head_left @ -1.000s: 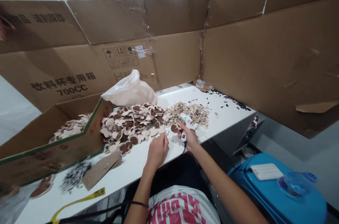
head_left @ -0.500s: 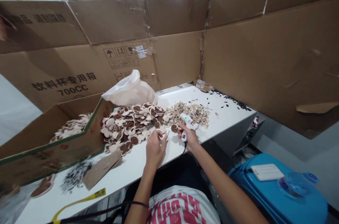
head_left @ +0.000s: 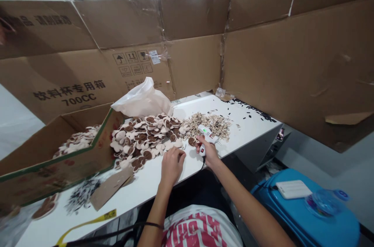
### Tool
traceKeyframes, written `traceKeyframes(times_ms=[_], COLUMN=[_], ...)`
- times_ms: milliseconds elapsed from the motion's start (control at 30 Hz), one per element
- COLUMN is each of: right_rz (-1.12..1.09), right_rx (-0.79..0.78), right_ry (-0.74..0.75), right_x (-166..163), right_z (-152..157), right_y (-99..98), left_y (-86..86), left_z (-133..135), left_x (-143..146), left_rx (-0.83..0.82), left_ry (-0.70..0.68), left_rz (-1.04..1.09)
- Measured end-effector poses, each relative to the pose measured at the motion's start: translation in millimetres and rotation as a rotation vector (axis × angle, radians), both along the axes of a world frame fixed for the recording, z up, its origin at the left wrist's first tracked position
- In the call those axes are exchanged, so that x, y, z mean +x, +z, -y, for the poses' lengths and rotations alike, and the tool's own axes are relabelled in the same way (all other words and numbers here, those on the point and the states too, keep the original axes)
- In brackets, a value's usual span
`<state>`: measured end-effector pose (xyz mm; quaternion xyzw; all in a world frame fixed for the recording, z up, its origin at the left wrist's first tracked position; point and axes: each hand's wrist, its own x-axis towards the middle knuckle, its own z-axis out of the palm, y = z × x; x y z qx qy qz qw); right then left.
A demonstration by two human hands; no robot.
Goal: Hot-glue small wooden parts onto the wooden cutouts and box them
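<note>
Gripping glue gun (head_left: 206, 134), right hand (head_left: 208, 152) is closed; left hand (head_left: 172, 164) curled at pile (head_left: 143, 138) edge, grasp unclear; best keep fingers (head_left: 179, 154) off gun tip.

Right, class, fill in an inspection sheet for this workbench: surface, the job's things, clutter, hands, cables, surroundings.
Surface: white table, with pieces spread across its middle.
Job's things: glue gun; pile of brown-and-cream pieces; heap of pale slivers; cardboard box holding more pieces.
Clutter: white bag; cardboard scrap; black bits; yellow strip.
Hands: right hand grips the glue gun; left hand rests at the pile's edge, and any piece it may hold is hidden.
Cables: black cord drops from the glue gun.
Surroundings: cardboard walls; blue case.
</note>
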<state>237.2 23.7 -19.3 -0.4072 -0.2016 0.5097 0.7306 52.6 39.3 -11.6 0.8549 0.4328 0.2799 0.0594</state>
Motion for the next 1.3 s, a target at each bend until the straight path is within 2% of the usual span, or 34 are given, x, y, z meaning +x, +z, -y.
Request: traceKeyframes(times_ms=[400, 800, 1167, 1300], right_rz=[0.010, 0.020, -0.006, -0.005], right_rx=[0.008, 0.008, -0.011, -0.015], right_ry=[-0.015, -0.036, -0.038, -0.040], right_x=[-0.1, -0.1, -1.3, -1.4], right_z=[0.5, -0.7, 1.3, 1.7], right_y=[1.8, -1.6, 2.8, 3.8], left_y=[3.6, 4.9, 4.9, 4.3], left_z=[-0.9, 2.0, 2.1, 2.7], left_x=[0.3, 1.4, 0.1, -0.7], left_rx=[-0.077, -0.049, -0.058, -0.090], left_ry=[-0.089, -0.158, -0.070, -0.092], left_rz=[-0.002, 0.003, 0.039, 0.077])
